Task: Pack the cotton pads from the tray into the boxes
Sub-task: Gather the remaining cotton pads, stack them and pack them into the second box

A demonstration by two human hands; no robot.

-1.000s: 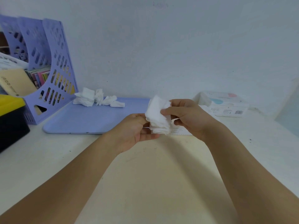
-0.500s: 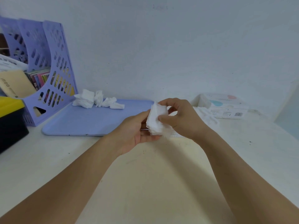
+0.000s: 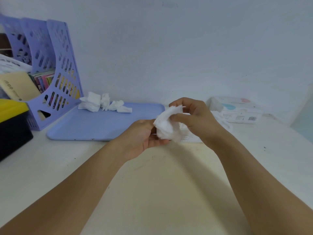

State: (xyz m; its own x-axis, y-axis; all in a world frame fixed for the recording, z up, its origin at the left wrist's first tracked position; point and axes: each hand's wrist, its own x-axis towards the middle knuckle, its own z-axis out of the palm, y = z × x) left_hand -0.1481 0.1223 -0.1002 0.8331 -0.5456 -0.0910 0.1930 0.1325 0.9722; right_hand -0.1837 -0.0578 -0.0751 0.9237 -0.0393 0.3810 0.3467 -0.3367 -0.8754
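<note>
A stack of white cotton pads (image 3: 166,126) is held between both hands above the table, just right of the lilac tray (image 3: 94,126). My left hand (image 3: 144,138) cups the stack from below and the left. My right hand (image 3: 194,121) curls over it from the right, thumb pressed on its front. More loose cotton pads (image 3: 103,103) lie in a heap at the tray's far left corner. A white box (image 3: 237,109) with blue and pink marks stands at the back right. Another white box (image 3: 191,137) lies mostly hidden behind my right hand.
A lilac perforated file rack (image 3: 50,70) with papers stands at the back left against the wall. A black bin with a yellow lid (image 3: 11,126) sits at the left edge. The cream table surface (image 3: 160,184) stretches toward me under my forearms.
The pad stack has been squeezed from a tall loose fan into a compact bundle. My right hand has moved over its top and front. Both hands shifted slightly right.
</note>
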